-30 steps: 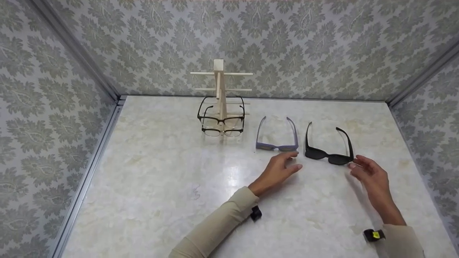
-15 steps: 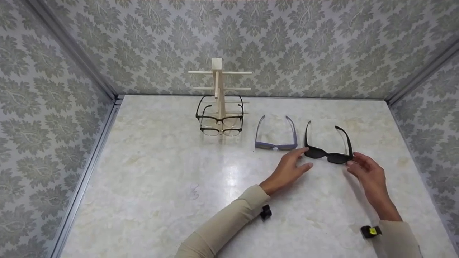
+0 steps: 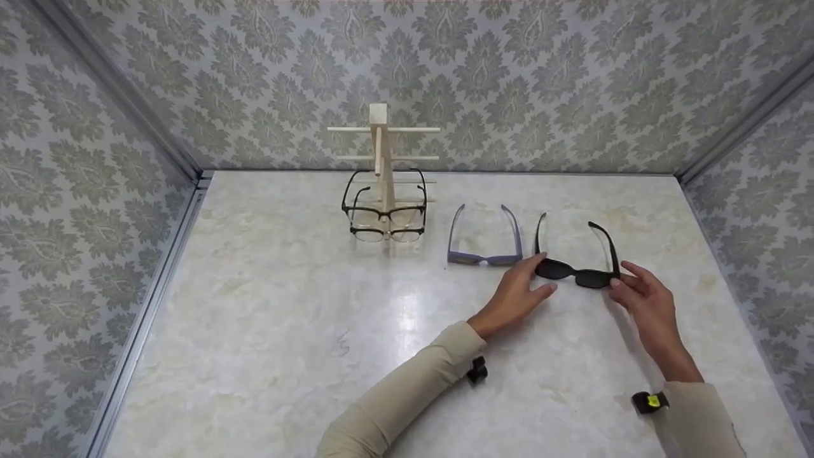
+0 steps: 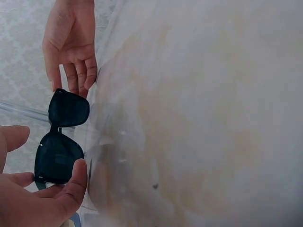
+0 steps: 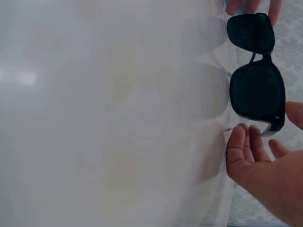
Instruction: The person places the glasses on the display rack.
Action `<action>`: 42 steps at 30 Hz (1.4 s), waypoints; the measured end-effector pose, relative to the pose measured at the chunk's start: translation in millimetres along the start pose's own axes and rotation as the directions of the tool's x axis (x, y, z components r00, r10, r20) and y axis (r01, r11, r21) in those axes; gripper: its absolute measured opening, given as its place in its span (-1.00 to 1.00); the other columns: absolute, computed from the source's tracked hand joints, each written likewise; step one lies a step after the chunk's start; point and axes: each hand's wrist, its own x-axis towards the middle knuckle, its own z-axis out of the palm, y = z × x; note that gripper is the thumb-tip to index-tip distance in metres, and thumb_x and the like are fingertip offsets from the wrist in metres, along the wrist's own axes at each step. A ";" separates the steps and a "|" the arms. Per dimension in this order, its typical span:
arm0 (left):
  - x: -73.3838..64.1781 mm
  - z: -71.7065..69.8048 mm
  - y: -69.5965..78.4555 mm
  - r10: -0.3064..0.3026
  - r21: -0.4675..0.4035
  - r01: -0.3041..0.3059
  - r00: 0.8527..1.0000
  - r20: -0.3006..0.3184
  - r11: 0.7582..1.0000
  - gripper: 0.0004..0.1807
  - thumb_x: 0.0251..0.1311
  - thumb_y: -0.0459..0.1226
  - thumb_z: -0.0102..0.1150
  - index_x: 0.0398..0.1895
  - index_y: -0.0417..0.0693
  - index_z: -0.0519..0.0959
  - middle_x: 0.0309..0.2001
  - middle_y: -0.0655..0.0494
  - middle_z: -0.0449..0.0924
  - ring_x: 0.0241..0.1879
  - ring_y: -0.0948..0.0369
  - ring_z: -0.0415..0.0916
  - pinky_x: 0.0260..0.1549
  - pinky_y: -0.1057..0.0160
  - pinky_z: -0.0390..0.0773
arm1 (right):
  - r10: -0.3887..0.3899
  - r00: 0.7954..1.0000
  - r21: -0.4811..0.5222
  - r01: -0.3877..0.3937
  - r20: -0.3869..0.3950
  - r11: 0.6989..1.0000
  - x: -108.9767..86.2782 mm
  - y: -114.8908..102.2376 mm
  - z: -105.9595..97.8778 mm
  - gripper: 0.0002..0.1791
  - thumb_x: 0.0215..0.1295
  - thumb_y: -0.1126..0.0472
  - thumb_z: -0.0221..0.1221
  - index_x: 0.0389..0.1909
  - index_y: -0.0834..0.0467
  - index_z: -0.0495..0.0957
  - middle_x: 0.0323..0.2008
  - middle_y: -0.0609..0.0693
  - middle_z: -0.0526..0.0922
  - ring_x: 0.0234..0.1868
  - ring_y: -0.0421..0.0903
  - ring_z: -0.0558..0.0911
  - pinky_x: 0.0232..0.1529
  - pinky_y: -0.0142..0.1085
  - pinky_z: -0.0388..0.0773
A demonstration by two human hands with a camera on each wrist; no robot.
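Black sunglasses (image 3: 573, 273) rest on the table with dark lenses toward the person and temples pointing back. My right hand (image 3: 648, 305) pinches their right corner, thumb at the front and fingers by the temple; the right wrist view shows this grip around the frame end (image 5: 274, 125). My left hand (image 3: 512, 292) is at the left corner, its index fingertip at the hinge and its thumb spread apart in front of the lens. Just left of that hand lie purple sunglasses (image 3: 484, 260), temples unfolded and pointing back.
A wooden eyewear stand (image 3: 379, 146) with crossbars rises at the back. Two pairs of dark-framed eyeglasses, the upper pair (image 3: 384, 212) and the lower pair (image 3: 386, 235), hang on it. Patterned panels (image 3: 407, 76) enclose the marbled table (image 3: 273, 331) at the back and sides.
My left hand has moved right from beside the purple sunglasses to the black sunglasses' left corner. The right hand has closed in on their right corner. The view has shifted slightly.
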 end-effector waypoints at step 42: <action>-22.3 -25.6 27.4 0.051 -0.131 -0.077 0.981 -0.189 0.988 -0.58 0.58 -0.33 0.30 0.43 -0.09 0.64 0.23 0.04 0.73 0.12 0.33 0.63 -0.13 0.46 0.67 | -0.233 0.972 0.111 0.233 -0.011 0.966 -21.0 -26.7 10.7 -0.51 0.56 0.39 0.32 0.40 0.49 0.54 -0.13 0.06 0.78 -0.13 -0.12 0.81 0.01 -0.32 0.78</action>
